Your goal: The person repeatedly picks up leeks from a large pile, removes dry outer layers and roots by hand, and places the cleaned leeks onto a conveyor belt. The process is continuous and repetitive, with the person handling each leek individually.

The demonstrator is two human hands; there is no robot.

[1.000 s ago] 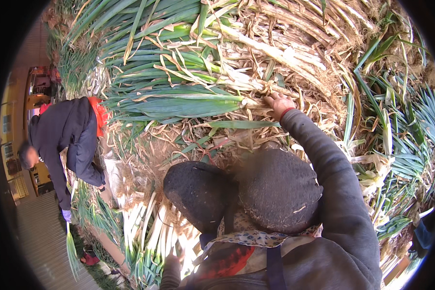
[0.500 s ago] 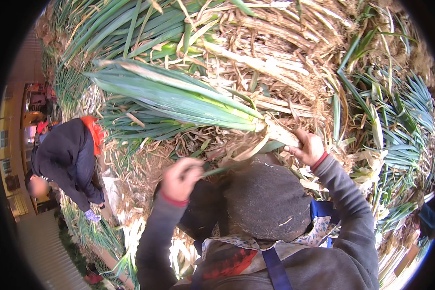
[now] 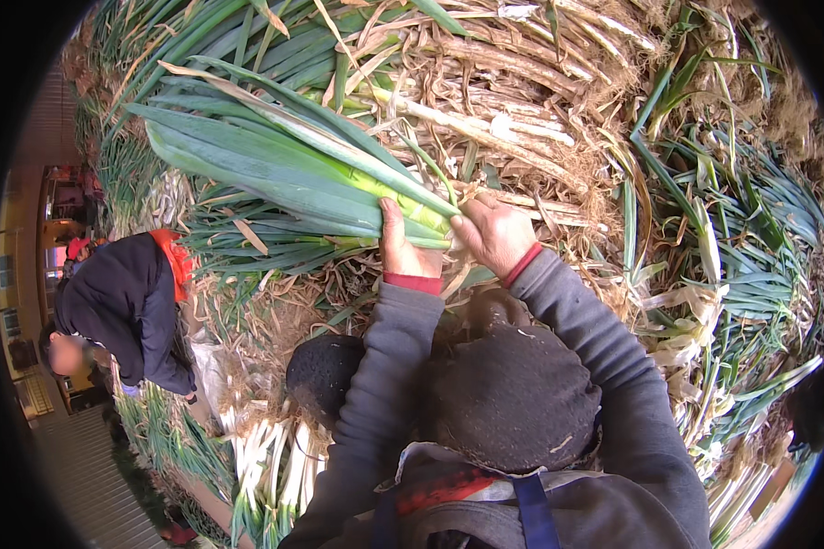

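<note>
A large green onion lies across in front of me, its broad green leaves fanned out to the left. My left hand grips it from the near side, thumb up along the base of the leaves. Close beside it, my right hand is closed on the plant where the leaves meet the stalk, its thumb pressing on a leaf. The white stalk is mostly hidden by my hands. Beneath and beyond lies a heap of unpeeled green onions with dry brown skins and rootlets at the right ends.
Peeled white-stalked onions lie at the lower left. More green leaves and peeled-off skins are strewn on the right. My dark-clothed knees are below my hands. At the left, another person bends over a pile.
My left hand has come up and right onto the onion. My right hand has moved left along the stalk to the leaf base. The onion has shifted slightly left.
</note>
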